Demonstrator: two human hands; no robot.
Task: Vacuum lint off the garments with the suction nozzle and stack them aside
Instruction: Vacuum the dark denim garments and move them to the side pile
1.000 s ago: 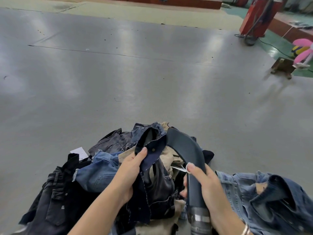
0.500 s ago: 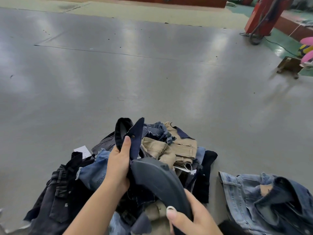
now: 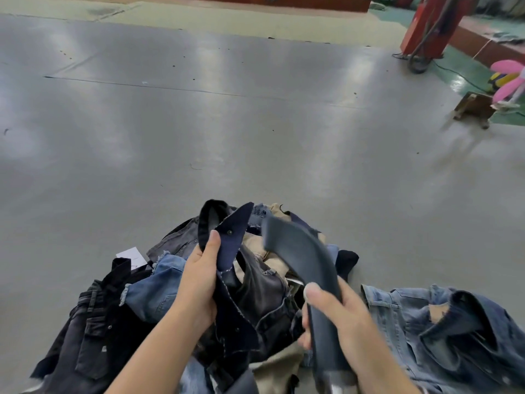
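Garment (image 3: 235, 245) flap is being pinched by the left hand (image 3: 199, 282) while the right hand (image 3: 341, 314) is gripping the suction nozzle (image 3: 301, 251); loose cloth risks being sucked in, clogging it.

Both forearms bare, no sleeves in view. Left hand (image 3: 199, 282) and right hand (image 3: 338, 311): no gloves, no rings visible, nails short.
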